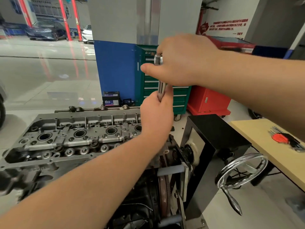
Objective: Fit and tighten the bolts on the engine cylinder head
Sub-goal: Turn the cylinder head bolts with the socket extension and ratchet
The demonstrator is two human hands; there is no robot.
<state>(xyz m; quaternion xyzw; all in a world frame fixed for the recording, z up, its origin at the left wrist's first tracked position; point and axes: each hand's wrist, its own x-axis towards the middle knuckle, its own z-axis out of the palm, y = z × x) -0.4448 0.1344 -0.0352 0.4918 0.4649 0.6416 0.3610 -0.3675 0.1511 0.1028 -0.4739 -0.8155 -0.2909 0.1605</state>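
The cylinder head (79, 138) lay on top of the engine block, which was clamped in a black engine stand (212, 146) at its right end, and its row of spark plug wells and bolt holes ran away to the left. No loose bolts could be made out on it (the frame was soft with motion at the edges).

Above the head's right end a chrome tool (160, 76) stood nearly upright, most likely a long extension bar or T-handle with a socket. Its lower end was hidden behind the left hand (156, 116), whose fingers were curled round the lower shaft. The right hand (183, 61) gripped the upper part just below the rounded chrome cap, thumb pointing left.

By my reading, the step in hand was running a bolt down at the right end of the head, the left hand steadying the shaft and the right hand turning it. The next move called for keeping the tool square to the bolt while turning, then shifting to another hole.

Further out, a chrome handwheel (242, 171) hung on the stand. A pale tabletop (257, 129) to the right carried a set of hex keys in a red holder (287, 140). Behind stood a green tool cabinet (179, 100), a red cabinet (208, 100) and a car battery (110, 100) on the floor.
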